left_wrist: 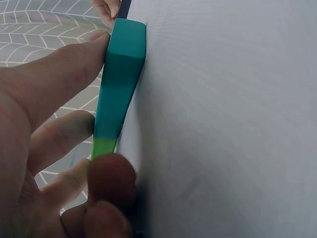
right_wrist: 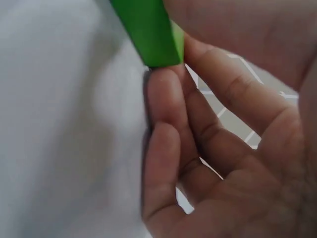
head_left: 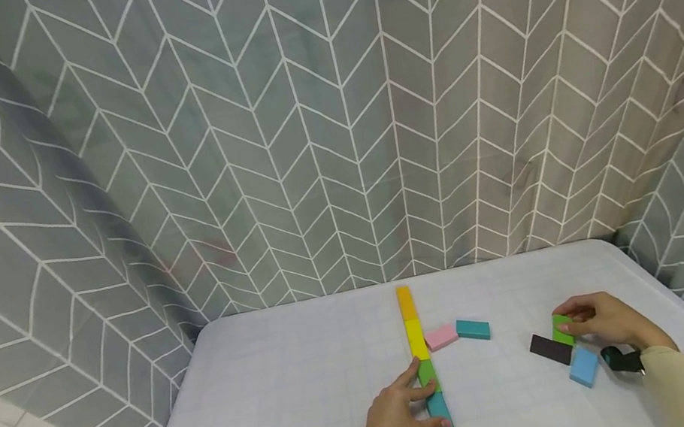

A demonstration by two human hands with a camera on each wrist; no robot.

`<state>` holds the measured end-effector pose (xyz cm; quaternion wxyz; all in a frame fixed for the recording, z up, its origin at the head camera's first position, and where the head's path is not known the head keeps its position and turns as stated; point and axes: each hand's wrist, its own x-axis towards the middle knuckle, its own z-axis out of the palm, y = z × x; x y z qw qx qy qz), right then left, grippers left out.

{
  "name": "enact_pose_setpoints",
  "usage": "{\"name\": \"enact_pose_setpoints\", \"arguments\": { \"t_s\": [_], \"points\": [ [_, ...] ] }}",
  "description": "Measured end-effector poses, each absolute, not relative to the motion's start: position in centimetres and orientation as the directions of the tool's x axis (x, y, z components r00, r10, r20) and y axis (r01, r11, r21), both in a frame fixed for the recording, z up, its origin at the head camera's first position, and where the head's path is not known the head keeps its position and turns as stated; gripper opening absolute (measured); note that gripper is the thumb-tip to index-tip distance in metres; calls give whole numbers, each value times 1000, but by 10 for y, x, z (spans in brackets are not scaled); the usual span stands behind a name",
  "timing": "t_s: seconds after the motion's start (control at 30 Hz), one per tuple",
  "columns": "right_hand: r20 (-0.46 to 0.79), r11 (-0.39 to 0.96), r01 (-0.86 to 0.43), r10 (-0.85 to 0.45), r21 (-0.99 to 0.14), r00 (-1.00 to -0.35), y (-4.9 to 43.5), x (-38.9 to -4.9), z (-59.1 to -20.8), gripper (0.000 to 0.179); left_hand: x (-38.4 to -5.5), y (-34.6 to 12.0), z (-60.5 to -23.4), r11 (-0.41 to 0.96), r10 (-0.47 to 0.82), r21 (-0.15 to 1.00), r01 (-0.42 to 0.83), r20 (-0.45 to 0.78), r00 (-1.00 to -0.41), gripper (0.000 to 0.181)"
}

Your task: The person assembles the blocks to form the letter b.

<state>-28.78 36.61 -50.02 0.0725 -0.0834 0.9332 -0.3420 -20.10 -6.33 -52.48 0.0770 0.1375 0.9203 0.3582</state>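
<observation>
A straight row of blocks runs away from me: a teal block (head_left: 438, 410) at the near end, then a green block (head_left: 428, 377), a yellow block (head_left: 415, 340) and an orange block (head_left: 406, 303). My left hand (head_left: 394, 414) lies along the near part of this row, thumb on the teal block and spread fingertips touching near the green one. Over at the right, my right hand (head_left: 611, 321) pinches a second green block (head_left: 562, 329) between thumb and fingers. Close below that block are a black block (head_left: 551, 349) and a light blue block (head_left: 584, 366).
Just right of the row, a pink block (head_left: 441, 337) and another teal block (head_left: 473, 329) lie end to end. Everything sits on a white-covered table (head_left: 275, 378). Grey patterned curtains (head_left: 328, 132) hang behind the table and along its sides.
</observation>
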Motion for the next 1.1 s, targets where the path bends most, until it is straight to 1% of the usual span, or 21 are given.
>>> {"name": "enact_pose_setpoints", "arguments": {
  "t_s": [0.17,0.33,0.53,0.77,0.97,1.1],
  "points": [
    [-65,756,-104,-190,-647,-980,360,-285,-500,42,-202,-64,-525,705,315,678,210,-34,-948,63],
    [-65,764,-129,-219,-632,-974,351,-287,-496,39,-203,-66,-525,708,315,675,208,-38,-948,64],
    [-107,745,-134,-266,-654,-958,341,-286,-490,35,-202,-66,-526,710,312,673,207,-38,-949,64],
    [-155,748,-86,-247,-658,-957,332,-280,-492,25,-201,-64,-527,711,319,669,219,-29,-947,64],
    [-148,705,-110,-295,-700,-944,331,-275,-495,18,-202,-65,-525,713,317,667,217,-30,-948,64],
    [-129,659,-169,-378,-733,-917,338,-272,-498,25,-202,-67,-524,715,315,667,209,-41,-948,63]
  ]
}}
